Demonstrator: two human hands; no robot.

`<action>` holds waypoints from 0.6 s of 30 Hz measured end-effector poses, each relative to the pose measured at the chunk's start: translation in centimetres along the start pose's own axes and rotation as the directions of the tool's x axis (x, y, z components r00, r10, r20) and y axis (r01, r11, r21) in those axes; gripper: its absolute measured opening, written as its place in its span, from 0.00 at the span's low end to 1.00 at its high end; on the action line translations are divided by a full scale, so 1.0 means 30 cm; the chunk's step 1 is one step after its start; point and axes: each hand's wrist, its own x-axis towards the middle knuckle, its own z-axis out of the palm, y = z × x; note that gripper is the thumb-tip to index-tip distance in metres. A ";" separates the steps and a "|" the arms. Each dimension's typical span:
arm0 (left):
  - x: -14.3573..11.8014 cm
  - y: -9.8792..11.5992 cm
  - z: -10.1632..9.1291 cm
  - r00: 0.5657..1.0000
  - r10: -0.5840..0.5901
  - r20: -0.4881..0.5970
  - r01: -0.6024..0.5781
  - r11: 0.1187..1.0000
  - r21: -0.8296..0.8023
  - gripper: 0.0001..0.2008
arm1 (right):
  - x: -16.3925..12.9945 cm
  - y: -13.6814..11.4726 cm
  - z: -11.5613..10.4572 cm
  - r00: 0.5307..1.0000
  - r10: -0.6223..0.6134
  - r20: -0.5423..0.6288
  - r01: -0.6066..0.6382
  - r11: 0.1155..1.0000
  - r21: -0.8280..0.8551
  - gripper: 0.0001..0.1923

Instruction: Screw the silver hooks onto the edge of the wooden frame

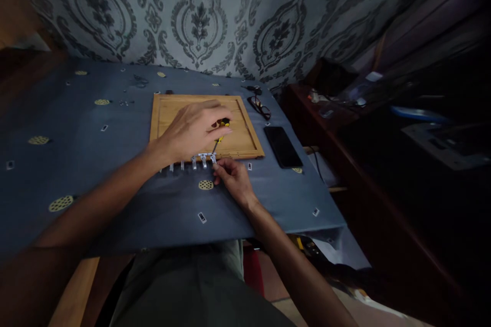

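The person sits at a worktop covered with a grey-blue cloth that has small yellow round patterns. The left hand is closed around a small screwdriver with a yellow and black handle; the handle shows between the fingers, and the thin metal shaft goes down and to the left, with its tip on a row of small silver metal brackets. These brackets lie on the cloth, just at the near edge of a flat square tray of light wood. The right hand rests on the cloth just beside the right end of the row, and its fingertips pinch or press the last bracket there; I cannot tell exactly which.

To the right of the wooden tray lies a black smartphone, face up, and behind it a pair of dark-framed glasses. Some very small metal parts lie on the cloth to the left of the tray, well apart from the hands. Behind the worktop is a wall with grey ornament wallpaper.
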 end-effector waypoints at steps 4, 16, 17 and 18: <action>-0.003 -0.004 0.003 0.999 0.030 -0.011 -0.030 1.000 0.008 0.08 | -0.002 -0.002 -0.001 1.000 -0.002 0.005 0.002 1.000 -0.006 0.25; 0.000 -0.005 0.003 0.999 0.030 -0.029 -0.029 0.999 0.031 0.07 | -0.001 -0.004 0.002 1.000 0.002 0.005 -0.002 1.000 0.000 0.26; 0.000 -0.006 0.002 0.999 0.033 -0.023 -0.033 0.999 0.027 0.07 | -0.002 -0.004 0.002 1.000 0.002 0.006 -0.002 1.000 0.000 0.26; -0.001 -0.007 0.001 0.999 0.034 -0.017 -0.034 0.999 0.022 0.08 | -0.002 -0.003 0.001 1.000 0.002 0.005 -0.002 1.000 -0.001 0.26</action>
